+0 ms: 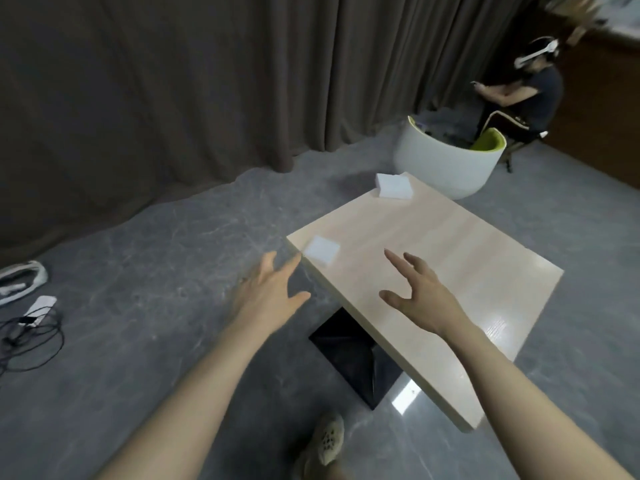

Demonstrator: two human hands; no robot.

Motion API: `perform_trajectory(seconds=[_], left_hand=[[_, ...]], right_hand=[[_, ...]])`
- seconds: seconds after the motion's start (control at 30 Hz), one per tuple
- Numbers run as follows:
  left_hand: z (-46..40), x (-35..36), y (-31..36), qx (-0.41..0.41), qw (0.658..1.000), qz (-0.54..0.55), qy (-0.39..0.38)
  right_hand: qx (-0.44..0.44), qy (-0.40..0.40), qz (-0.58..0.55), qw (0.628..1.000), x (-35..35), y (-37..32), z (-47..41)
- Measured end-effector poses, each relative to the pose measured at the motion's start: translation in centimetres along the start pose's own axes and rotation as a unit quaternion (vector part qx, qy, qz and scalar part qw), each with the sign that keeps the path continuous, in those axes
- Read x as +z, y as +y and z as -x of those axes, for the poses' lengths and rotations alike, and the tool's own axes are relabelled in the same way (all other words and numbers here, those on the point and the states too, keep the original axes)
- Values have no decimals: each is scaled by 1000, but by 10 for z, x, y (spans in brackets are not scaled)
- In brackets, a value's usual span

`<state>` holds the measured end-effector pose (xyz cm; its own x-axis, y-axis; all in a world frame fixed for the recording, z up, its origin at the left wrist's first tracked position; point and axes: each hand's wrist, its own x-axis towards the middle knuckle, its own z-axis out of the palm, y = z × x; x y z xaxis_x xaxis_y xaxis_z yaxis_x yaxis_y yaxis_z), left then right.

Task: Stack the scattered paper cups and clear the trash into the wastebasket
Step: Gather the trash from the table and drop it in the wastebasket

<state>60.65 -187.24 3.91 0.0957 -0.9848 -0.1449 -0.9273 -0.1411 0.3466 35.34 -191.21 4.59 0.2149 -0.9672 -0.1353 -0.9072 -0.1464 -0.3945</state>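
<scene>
- Grey marble floor (166, 258) spreads beneath a pale rectangular wooden table (450, 271), with a dark curtain (173, 98) behind.
- Left hand (270, 292) hovers off the table's edge, fingers spread, holding nothing.
- Right hand (415, 289) hovers over the tabletop, likewise released.
- Small white square tissue (321, 250) lies at the near corner, just beyond the left fingertips; a white napkin stack (394, 185) sits at the far corner.

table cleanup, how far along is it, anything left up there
No paper cups show on the table, so stacking looks finished or out of view. Nothing is in hand: the left hand and right hand are both open and empty, reaching toward the small white piece at the near corner. That and the white stack at the far corner remain. No wastebasket can be clearly made out.
</scene>
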Motion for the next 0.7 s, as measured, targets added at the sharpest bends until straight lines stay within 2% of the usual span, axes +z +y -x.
perform_trajectory(seconds=[0.2, 0.37, 0.53, 0.7], left_hand=[[-102, 25, -4, 53, 996, -38, -67], [-176, 64, -2, 70, 989, -35, -127], [-238, 117, 5, 90, 978, -76, -170], [-279, 161, -1, 137, 968, -141, -156]], right_hand=[[32, -11, -4, 999, -3, 33, -100], [42, -15, 19, 999, 0, 50, -191], [73, -39, 40, 996, -1, 76, -264], [87, -57, 77, 992, -2, 101, -305]])
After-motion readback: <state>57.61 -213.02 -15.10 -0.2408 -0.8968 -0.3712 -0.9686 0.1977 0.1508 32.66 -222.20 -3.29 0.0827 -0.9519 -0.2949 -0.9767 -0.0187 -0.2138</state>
